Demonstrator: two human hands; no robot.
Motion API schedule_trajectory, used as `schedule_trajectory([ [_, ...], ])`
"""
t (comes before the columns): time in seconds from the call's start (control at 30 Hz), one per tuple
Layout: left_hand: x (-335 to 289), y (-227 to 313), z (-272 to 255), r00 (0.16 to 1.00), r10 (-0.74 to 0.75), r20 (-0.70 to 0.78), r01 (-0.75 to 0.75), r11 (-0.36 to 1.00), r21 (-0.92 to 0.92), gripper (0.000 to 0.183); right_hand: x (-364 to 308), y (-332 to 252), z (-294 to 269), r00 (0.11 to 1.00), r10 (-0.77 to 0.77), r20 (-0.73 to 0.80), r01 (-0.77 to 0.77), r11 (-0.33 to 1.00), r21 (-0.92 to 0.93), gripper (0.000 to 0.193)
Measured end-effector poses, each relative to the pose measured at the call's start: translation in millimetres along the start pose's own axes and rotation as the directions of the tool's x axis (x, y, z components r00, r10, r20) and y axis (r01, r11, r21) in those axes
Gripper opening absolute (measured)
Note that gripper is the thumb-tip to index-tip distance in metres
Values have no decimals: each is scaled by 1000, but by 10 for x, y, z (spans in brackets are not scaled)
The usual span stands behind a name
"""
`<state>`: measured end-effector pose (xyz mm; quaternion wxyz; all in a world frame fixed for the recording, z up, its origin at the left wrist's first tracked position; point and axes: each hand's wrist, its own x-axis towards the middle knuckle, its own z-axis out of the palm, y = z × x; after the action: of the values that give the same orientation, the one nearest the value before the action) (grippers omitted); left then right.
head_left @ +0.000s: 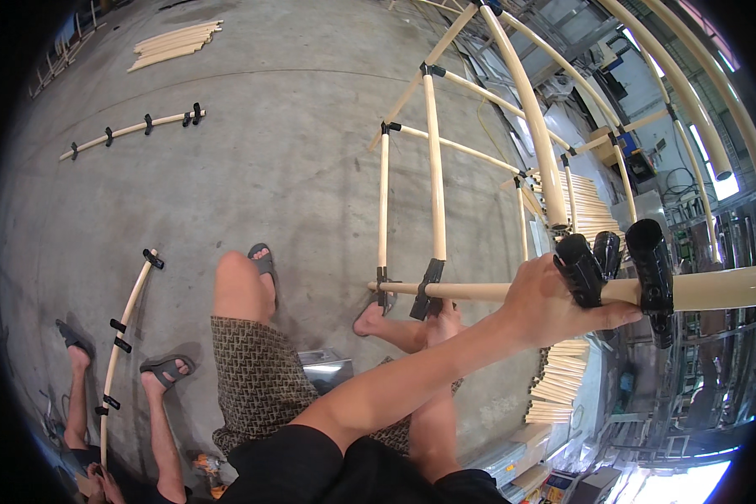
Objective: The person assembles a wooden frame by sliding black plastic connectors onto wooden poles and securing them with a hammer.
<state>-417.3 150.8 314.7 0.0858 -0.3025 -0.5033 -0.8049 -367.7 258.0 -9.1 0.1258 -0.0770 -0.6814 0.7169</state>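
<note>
A long cream pipe [470,291] runs across in front of me and carries black pipe joints. My left hand [546,298] is wrapped round it, arm stretched to the right, with the thumb along its underside beside a black joint [580,269]. A second black joint [651,273] sits just to the right. Above the left hand ends a cream frame pipe [533,126], its lower end close to the first joint but apart from it. My right hand [445,326] grips the same pipe from below, next to another black joint [429,290]; some of its fingers are hidden.
The cream pipe frame [435,168] rises ahead, with open pipe ends [721,172] hanging at the right. Loose pipes [554,382] lie at the right, more [176,44] far left. A co-worker's hand [101,485] holds a jointed pipe [130,307] at the lower left. A drill [210,472] lies nearby.
</note>
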Motion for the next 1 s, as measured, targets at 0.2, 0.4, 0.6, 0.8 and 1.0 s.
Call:
schedule_trajectory([
  [0.2,61,-24,25,999,20,-26,-20,1000,-6,39,44,151,37,998,19,56,-21,999,37,25],
  [0.4,87,-73,39,999,35,-7,-35,999,-10,47,161,401,-13,948,112,298,-116,993,-6,26],
  [0.6,77,-56,9,988,-116,98,128,983,-132,54,223,1084,16,606,304,735,-190,953,-237,27],
  [0.8,60,-16,-21,966,-210,148,241,939,-244,55,221,1544,84,374,279,885,-147,960,-240,30],
  [1.0,78,-19,-42,966,-203,163,237,944,-231,56,130,1478,41,442,348,827,-158,937,-310,27],
])
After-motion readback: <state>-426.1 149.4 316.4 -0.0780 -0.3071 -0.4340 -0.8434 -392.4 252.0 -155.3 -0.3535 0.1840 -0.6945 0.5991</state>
